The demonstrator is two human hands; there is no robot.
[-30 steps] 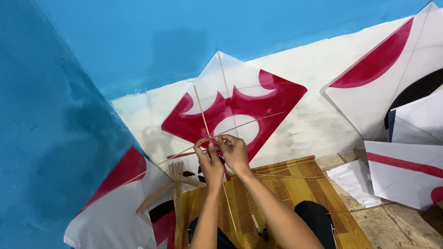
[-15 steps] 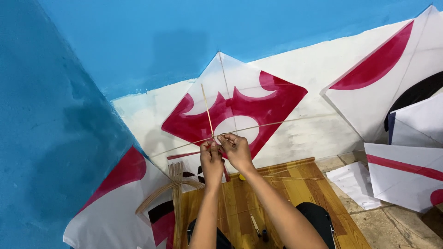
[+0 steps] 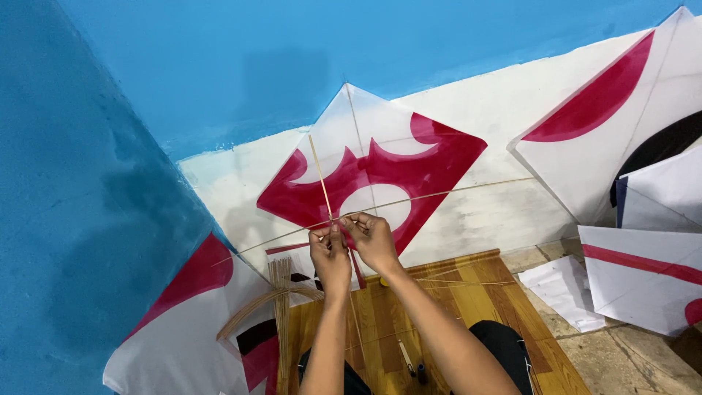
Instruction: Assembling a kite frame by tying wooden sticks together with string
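Observation:
My left hand (image 3: 330, 257) and my right hand (image 3: 371, 240) are raised together and pinch the crossing of two thin bamboo sticks. One stick (image 3: 319, 175) rises upright and slightly left from my fingers. The other, a long bowed stick (image 3: 453, 192), runs sideways from the lower left to the right. A fine thread seems to lie between my fingertips at the crossing. Behind the sticks a red and white diamond kite (image 3: 380, 172) leans on the wall.
A bundle of bamboo sticks (image 3: 280, 292) stands at the left of a low wooden board (image 3: 475, 300). More white kites with red shapes lean at the lower left (image 3: 183, 322) and right (image 3: 621, 117). White paper sheets (image 3: 567, 289) lie on the floor. The wall (image 3: 219, 66) is blue.
The upright stick has tilted slightly leftward, and the long bowed stick has shifted a little across the kite. Both hands have stayed together at the crossing.

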